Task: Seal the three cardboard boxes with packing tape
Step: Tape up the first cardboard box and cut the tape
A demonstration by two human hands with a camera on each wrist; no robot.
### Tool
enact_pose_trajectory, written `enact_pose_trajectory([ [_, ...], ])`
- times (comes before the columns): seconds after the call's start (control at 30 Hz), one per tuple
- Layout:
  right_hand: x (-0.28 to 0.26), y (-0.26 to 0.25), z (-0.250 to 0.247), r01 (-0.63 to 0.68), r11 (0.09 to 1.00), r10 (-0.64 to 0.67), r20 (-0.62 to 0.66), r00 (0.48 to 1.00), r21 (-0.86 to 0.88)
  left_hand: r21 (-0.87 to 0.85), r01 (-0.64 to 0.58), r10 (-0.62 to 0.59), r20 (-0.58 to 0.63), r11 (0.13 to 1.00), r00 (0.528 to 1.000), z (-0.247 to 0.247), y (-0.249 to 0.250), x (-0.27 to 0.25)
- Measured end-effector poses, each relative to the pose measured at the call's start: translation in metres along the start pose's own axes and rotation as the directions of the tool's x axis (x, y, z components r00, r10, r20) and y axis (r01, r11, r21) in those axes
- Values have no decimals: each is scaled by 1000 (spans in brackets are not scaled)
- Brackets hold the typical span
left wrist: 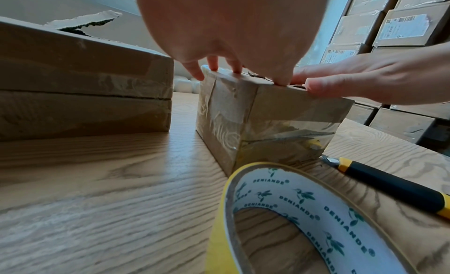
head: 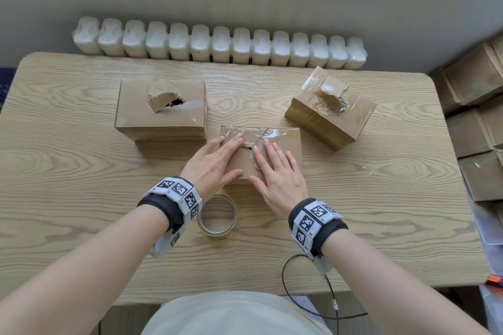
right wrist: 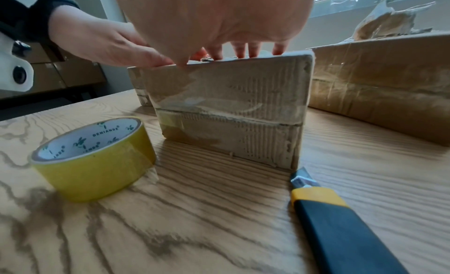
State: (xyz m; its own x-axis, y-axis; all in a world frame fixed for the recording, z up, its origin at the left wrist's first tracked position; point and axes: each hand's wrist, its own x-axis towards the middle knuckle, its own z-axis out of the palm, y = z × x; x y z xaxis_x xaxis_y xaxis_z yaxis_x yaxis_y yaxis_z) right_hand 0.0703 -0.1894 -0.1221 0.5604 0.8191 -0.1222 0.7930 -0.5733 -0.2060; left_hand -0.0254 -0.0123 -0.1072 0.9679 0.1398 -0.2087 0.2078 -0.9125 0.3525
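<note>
1. Your left hand [head: 215,162] and your right hand [head: 277,171] both lie flat on top of the small brown cardboard box in the middle [head: 288,144]. The fingers are spread and straight. They press down and pinch nothing.
2. You seem to hold them this way to push the torn flap down flat, so tape can go over it. The top has a ragged hole between your two hands, with crinkly clear old tape around it.
3. The sides of this small box look ribbed and rubbed, with shiny old tape wrapped over them.
4. The round roll of yellow packing tape [head: 217,215] lies flat on the pale wooden bench [head: 81,198], just beside your left wrist. It sits close so you can grab it fast. Its inside is white with green print.
5. The black and yellow box knife [right wrist: 340,230] lies on the bench next to the small box, near your right wrist. It is long and thin, with a metal tip.
6. The wide flat brown box at the back left [head: 160,111] has a torn hole in its top with a bit of card sticking up.
7. The brown box at the back right [head: 330,109] sits turned at a slant. Its top is lumpy with crumpled tape.
8. All three tops still look torn, so I think the sealing has barely begun.
</note>
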Motion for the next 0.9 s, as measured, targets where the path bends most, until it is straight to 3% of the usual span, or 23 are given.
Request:
enact_pose_trajectory([
  [0.1, 0, 0, 3, -7, 999, 7, -3, 1000, -46, -41, 13, -13, -1, 999, 1000, -1, 1, 0],
  [0.2, 0, 4, 5, 16, 996, -17, -5, 1000, -90, 41, 3, -5, 34, 999, 999, 2, -1, 2],
  [0.6, 16, 26, -3, 304, 944, -304, 24, 952, -130, 123, -20, 6, 113, 992, 994, -8, -2, 3],
  [0.8, 26, 24, 2, 309, 945, -297, 114, 948, -110, 78, -15, 9, 80, 997, 997, -7, 1, 4],
  [0.9, 26, 26, 5, 306, 945, -297, 92, 950, -110, 70, -16, 11, 71, 997, 997, -5, 0, 4],
])
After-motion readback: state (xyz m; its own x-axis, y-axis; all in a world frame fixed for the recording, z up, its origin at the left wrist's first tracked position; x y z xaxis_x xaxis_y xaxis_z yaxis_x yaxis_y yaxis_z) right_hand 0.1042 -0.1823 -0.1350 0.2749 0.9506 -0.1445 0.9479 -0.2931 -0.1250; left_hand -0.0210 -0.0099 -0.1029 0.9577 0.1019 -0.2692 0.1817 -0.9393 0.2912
